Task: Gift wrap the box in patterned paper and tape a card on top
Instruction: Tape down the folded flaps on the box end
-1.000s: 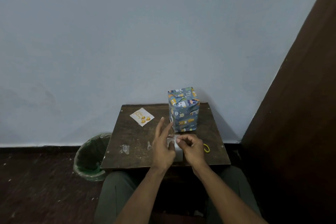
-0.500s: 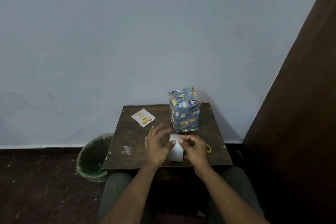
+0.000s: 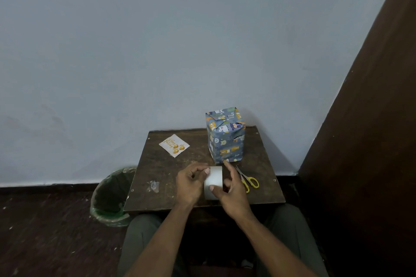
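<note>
Between both hands sits the tape roll (image 3: 213,181), gripped by the left hand (image 3: 190,183) and right hand (image 3: 231,193). Wrapped box (image 3: 225,136) stands just beyond; card (image 3: 174,145) lies apart, far left.

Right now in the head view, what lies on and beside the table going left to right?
Bin → scrap of clear plastic → card → left hand → roll of tape, gripped by both hands → scissors. The wrapped box stands farther back, overlapping the tape's span.
</note>
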